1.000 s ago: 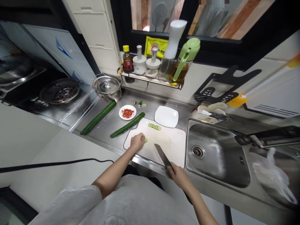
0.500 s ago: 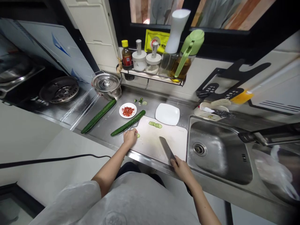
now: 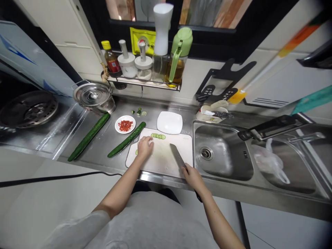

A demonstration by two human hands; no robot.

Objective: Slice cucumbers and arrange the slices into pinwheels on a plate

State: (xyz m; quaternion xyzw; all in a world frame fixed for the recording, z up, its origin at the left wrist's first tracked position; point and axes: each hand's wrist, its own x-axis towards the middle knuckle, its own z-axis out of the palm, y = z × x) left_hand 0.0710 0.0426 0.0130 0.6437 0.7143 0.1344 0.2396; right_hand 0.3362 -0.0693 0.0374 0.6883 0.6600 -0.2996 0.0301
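Observation:
My left hand [image 3: 145, 146] is over the left part of the white cutting board [image 3: 168, 159], fingers loosely apart with nothing visible in them. Its fingertips are close to the left end of a row of overlapping cucumber slices [image 3: 158, 136]. A single cucumber slice [image 3: 136, 152] lies just left of the hand, partly covered. My right hand [image 3: 192, 177] is wrapped round the dark handle of a kitchen knife [image 3: 177, 155]. The blade points up and left above the board's right side. A whole cucumber [image 3: 127, 139] reaches the board's left corner.
Behind the board sits a white plate [image 3: 169, 122]. A small dish [image 3: 125, 124] of chopped red pieces, another cucumber [image 3: 89, 136] and cucumber ends [image 3: 139, 111] are on the counter. A lidded steel pot [image 3: 94, 97] stands left, the sink [image 3: 223, 152] right, a condiment shelf [image 3: 145, 80] above.
My left hand has moved right and away from me across the board, from beside the single slice towards the row. My right hand still holds the knife. The view has swung right.

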